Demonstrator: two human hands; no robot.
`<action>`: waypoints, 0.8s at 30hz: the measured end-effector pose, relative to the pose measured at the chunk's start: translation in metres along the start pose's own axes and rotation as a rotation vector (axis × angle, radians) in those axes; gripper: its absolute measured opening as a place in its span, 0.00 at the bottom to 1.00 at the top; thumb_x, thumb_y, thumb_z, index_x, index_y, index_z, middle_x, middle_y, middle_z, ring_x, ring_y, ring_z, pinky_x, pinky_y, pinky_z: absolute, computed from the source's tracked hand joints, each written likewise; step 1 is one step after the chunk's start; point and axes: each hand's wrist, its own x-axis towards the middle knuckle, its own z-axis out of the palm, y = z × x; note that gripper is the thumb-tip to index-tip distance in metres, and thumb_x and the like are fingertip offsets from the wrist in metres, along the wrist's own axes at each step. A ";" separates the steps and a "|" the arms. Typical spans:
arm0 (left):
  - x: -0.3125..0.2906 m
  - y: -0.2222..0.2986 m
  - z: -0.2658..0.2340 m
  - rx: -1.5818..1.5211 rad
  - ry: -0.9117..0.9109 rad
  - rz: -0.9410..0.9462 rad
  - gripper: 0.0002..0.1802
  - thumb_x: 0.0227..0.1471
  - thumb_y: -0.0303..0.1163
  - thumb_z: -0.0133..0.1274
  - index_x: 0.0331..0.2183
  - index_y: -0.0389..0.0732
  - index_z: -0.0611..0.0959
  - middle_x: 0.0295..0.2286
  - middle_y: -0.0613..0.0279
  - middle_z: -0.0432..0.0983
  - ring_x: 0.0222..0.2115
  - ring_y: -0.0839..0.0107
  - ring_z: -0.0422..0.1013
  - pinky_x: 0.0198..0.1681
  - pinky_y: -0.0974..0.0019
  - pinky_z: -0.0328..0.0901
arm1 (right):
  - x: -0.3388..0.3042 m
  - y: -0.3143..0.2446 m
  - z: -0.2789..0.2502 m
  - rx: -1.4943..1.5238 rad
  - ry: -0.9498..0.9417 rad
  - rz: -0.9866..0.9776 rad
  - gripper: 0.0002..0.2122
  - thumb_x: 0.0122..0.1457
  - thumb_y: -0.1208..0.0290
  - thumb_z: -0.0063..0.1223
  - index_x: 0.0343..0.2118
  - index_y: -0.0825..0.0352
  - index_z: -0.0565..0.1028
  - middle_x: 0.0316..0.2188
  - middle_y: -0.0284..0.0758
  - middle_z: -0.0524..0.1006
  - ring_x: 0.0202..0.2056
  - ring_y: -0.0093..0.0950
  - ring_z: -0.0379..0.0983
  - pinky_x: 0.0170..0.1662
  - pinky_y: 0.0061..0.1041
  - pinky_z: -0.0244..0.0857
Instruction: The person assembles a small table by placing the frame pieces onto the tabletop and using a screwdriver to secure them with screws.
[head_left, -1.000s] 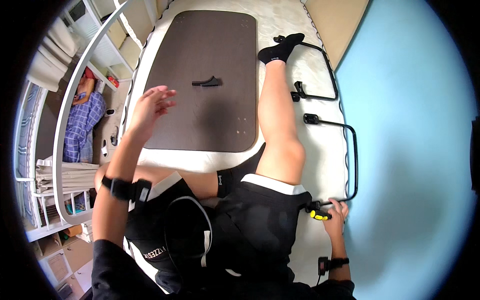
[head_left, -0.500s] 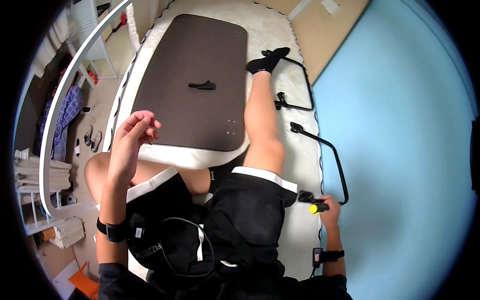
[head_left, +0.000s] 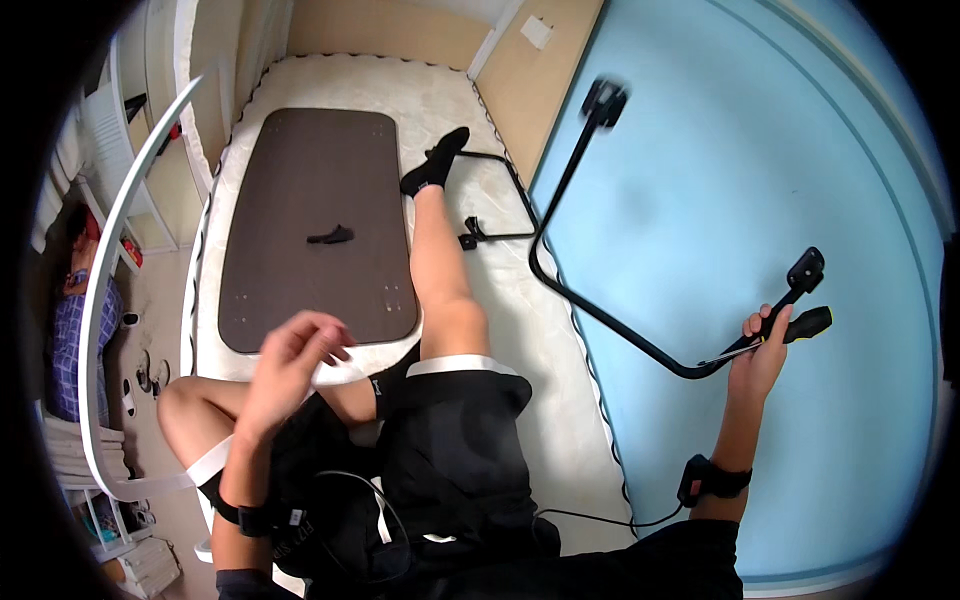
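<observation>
While gripped in the right hand (head_left: 758, 352), black bent tube frame (head_left: 600, 300), yellow-tipped screwdriver (head_left: 800, 327), left hand (head_left: 290, 360) loosely curled, empty.

Board (head_left: 320, 210) on mattress (head_left: 520, 330), left of outstretched leg (head_left: 440, 270); second frame (head_left: 495, 195) right of foot.

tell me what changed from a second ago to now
The right hand has lifted one black metal frame off the mattress and up against the blue wall, still gripping the yellow-handled tool. The left hand dropped toward the lap. The brown board and the second frame stayed put.
</observation>
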 end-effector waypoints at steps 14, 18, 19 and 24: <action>0.014 0.009 0.018 -0.363 0.620 0.148 0.15 0.63 0.46 0.44 0.34 0.45 0.72 0.18 0.74 0.57 0.13 0.83 0.52 0.14 0.77 0.48 | -0.200 0.098 0.132 0.522 -0.591 0.839 0.23 0.67 0.54 0.37 0.49 0.73 0.64 0.54 0.45 0.67 0.56 0.37 0.63 0.61 0.37 0.56; 0.005 0.058 -0.085 0.022 0.625 0.250 0.18 0.61 0.50 0.44 0.26 0.47 0.69 0.15 0.77 0.51 0.11 0.84 0.47 0.12 0.76 0.42 | -0.170 0.131 0.087 0.275 -0.311 0.955 0.21 0.67 0.59 0.41 0.54 0.73 0.59 0.55 0.46 0.65 0.55 0.39 0.65 0.57 0.38 0.62; 0.006 0.073 -0.105 0.043 0.611 0.205 0.17 0.61 0.48 0.44 0.35 0.43 0.74 0.16 0.78 0.52 0.12 0.86 0.46 0.12 0.77 0.41 | -0.160 0.135 0.082 0.256 -0.289 0.893 0.21 0.66 0.60 0.44 0.52 0.74 0.62 0.53 0.45 0.67 0.52 0.37 0.68 0.55 0.36 0.64; 0.039 0.154 -0.114 0.430 0.295 -0.023 0.17 0.65 0.42 0.39 0.40 0.38 0.74 0.17 0.78 0.51 0.13 0.88 0.46 0.14 0.78 0.41 | -0.078 0.139 0.116 0.019 -0.665 0.289 0.22 0.67 0.61 0.42 0.51 0.79 0.69 0.49 0.44 0.73 0.50 0.32 0.71 0.57 0.31 0.61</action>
